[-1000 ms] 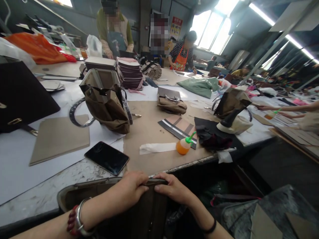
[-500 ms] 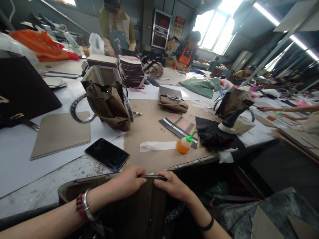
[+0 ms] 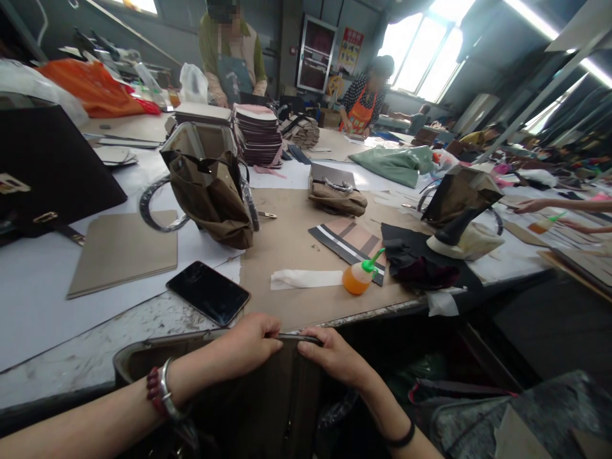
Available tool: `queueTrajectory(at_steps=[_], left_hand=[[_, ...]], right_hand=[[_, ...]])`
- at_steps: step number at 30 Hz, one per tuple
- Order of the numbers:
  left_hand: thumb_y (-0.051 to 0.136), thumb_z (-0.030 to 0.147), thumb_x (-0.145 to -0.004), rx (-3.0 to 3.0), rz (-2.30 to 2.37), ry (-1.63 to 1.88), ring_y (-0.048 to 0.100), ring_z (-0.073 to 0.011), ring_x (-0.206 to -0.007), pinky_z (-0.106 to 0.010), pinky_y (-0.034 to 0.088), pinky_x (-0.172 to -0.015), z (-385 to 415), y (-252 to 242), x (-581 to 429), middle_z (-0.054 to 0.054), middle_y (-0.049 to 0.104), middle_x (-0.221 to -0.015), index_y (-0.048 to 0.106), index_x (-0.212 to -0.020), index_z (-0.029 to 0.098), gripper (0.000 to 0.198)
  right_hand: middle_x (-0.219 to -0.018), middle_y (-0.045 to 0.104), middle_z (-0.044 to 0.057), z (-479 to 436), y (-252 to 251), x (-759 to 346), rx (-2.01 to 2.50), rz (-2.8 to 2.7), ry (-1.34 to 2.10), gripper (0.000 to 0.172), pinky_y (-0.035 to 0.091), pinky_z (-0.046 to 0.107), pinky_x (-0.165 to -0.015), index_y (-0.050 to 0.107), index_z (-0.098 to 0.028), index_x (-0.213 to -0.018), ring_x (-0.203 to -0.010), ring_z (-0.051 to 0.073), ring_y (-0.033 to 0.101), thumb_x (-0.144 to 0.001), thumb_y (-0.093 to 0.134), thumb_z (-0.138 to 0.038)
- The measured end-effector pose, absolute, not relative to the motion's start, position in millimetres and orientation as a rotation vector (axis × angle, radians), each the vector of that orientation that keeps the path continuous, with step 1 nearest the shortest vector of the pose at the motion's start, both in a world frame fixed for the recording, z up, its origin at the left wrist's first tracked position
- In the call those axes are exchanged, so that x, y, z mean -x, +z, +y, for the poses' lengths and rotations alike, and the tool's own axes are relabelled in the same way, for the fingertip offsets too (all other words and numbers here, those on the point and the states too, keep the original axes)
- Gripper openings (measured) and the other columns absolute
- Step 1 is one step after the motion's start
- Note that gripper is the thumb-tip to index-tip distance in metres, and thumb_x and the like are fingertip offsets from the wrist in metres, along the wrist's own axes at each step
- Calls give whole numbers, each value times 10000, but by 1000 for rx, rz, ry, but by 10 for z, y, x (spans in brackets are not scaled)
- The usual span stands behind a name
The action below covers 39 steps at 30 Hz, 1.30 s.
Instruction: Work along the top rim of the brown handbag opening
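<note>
A dark brown handbag (image 3: 258, 398) rests at the table's front edge, close to me, its rim upward. My left hand (image 3: 253, 338) pinches that rim, thumb on the near side and fingers curled over. Just to the right, my right hand (image 3: 329, 350) grips the same rim in the same way, with a short stretch of edge between the two. The lower part of the bag falls into shadow. Beyond my hands lie a black phone (image 3: 208, 292), a white paper strip (image 3: 306, 279) and a small bottle (image 3: 358, 278) of orange liquid with a green spout.
Partly made brown bags (image 3: 210, 191) stand on the table, one with a plastic-wrapped handle. Left are a black bag (image 3: 57, 159) and beige boards (image 3: 124, 252). A dark-handled tool (image 3: 454, 233) lies right. Co-workers (image 3: 366, 95) stand across the table; another person's hands (image 3: 535, 205) show far right.
The view has shifted slightly, so the table things appear a little further right. Both hands keep their hold on the bag's rim, with barely any movement.
</note>
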<state>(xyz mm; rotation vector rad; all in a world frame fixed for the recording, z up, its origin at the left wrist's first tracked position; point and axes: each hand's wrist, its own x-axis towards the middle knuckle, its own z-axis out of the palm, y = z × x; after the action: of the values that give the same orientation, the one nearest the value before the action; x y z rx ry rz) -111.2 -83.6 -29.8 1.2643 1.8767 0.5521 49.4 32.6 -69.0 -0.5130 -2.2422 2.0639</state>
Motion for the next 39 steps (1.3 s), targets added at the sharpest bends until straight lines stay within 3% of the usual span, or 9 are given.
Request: queueTrajectory(at_steps=[10,20,26,31,39], left_hand=[[470,178,-634,-1278,1877,569,385,-132,-533,-221,246,-486,-849,-304,1113,47,358,-505,376,-531,163,140],[528,215,-679,-1293,1974,553,426,-148,-575,-227,267,-508,-932,-238,1099,42,421,-541,378,-544,171,207],[538,218,-722,-1382,2109,493,474,-171,-666,-261,325,-653,-1112,-112,1146,15,486,-623,397,-558,171,221],[510,235,-730,-1244,2121,568,473,-164,-592,-234,298,-518,-1163,-148,1193,17,492,-586,449,-574,166,181],[484,238,-707,-1287,2110,523,429,-143,-545,-228,260,-485,-1132,-163,1213,31,429,-529,389,-530,169,213]], right_hand=[[-730,526,21,340,-698,-571,541,-2015,2334,395,348,236,-612,584,-118,-862,-659,129,443,-754,549,-497],[-751,535,23,311,-723,-534,501,-2096,2129,354,356,241,-617,594,-139,-830,-682,142,447,-795,499,-479],[-707,492,17,325,-763,-571,533,-2236,1962,372,346,249,-609,577,-137,-800,-671,144,424,-809,464,-492],[-735,491,26,326,-758,-595,536,-2258,1959,371,348,249,-609,571,-137,-806,-689,149,419,-812,458,-491],[-713,482,21,305,-714,-597,550,-2267,1943,377,344,253,-608,565,-139,-788,-673,146,414,-806,460,-501]])
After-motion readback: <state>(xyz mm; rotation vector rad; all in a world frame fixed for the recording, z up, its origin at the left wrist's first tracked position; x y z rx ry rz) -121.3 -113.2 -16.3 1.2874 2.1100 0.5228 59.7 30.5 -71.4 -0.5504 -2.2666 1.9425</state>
